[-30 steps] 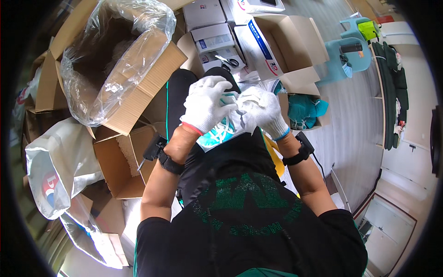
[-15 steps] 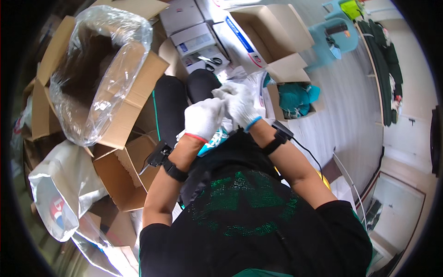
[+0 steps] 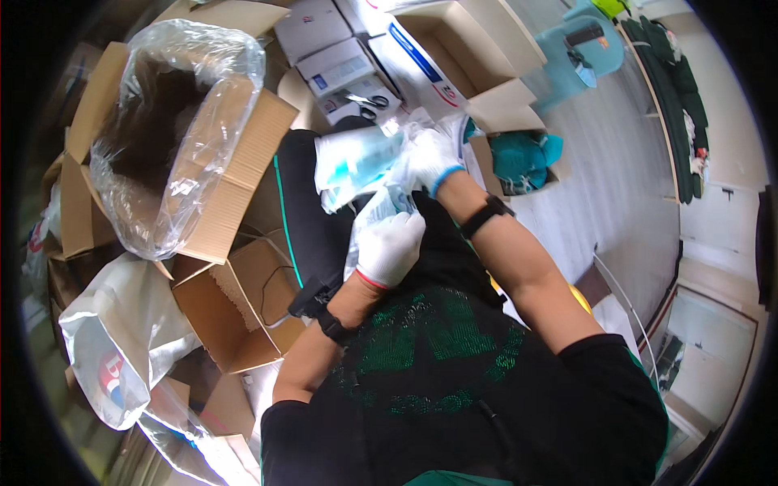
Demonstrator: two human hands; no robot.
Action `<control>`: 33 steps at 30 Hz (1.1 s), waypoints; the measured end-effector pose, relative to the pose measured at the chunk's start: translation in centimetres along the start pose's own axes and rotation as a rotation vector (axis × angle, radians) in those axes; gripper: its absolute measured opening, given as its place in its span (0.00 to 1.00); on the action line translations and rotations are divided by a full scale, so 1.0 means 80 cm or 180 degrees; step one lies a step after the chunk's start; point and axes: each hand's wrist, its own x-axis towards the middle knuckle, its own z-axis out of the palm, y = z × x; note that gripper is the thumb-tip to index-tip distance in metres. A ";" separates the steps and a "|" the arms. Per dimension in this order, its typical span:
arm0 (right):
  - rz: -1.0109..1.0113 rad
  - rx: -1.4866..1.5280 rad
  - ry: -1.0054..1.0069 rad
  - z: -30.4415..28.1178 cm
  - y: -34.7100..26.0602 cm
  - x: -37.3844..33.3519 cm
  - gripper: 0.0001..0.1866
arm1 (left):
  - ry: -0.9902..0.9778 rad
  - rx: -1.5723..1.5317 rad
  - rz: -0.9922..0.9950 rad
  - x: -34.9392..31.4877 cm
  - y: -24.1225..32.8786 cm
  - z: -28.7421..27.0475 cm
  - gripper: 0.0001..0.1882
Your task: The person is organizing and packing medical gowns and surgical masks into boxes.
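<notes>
Both my hands wear white knit gloves and work over my lap. My left hand (image 3: pixel 391 249), with a red cuff, is closed on a crumpled clear plastic bag (image 3: pixel 387 202) with some blue in it. Above and to the right, my right hand (image 3: pixel 433 160), with a blue cuff, grips a white and teal plastic packet (image 3: pixel 356 166) at its right edge. This packet sticks out leftward over my knees and is smeared by motion. Where the bag and the packet meet, I cannot tell whether they are joined. The right fingertips are partly hidden.
A large carton (image 3: pixel 231 174) lined with clear plastic stands at left, above a smaller open carton (image 3: pixel 243 312) and a white sack (image 3: pixel 121 324). Black scissors (image 3: pixel 369 104) lie on boxes ahead. At right are an open carton (image 3: pixel 462 49), teal bundles (image 3: pixel 519 162) and a blue stool (image 3: pixel 579 65).
My hands, close together before, have moved apart: the left came down toward me and right, the right moved slightly right. The packet and the clear bag now show spread between them.
</notes>
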 end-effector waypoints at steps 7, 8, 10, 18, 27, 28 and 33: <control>-0.0849 -0.0008 -0.0271 0.038 -0.037 -0.068 0.09 | 0.1018 0.0106 -0.0732 0.036 -0.052 -0.034 0.15; -0.0823 0.0127 -0.0251 0.038 -0.036 -0.068 0.09 | 0.1027 -0.0028 -0.1089 0.044 -0.064 -0.036 0.13; -0.0792 0.0280 -0.0235 0.038 -0.036 -0.067 0.09 | 0.0957 0.0049 -0.1274 0.062 -0.086 -0.048 0.16; -0.1142 -0.0173 -0.0719 0.034 -0.063 -0.085 0.08 | -0.0099 0.0372 0.0123 0.098 -0.123 -0.050 0.11; -0.0942 0.0632 -0.0610 0.039 -0.044 -0.047 0.06 | -0.0660 0.0208 0.0042 0.087 -0.078 -0.021 0.16; -0.0852 0.0400 -0.0228 0.040 -0.041 -0.040 0.06 | -0.0705 0.0229 0.0122 0.081 -0.065 -0.025 0.12; -0.0771 0.0161 0.0080 0.032 -0.009 -0.013 0.09 | -0.0638 -0.0483 0.0160 0.037 0.002 -0.055 0.20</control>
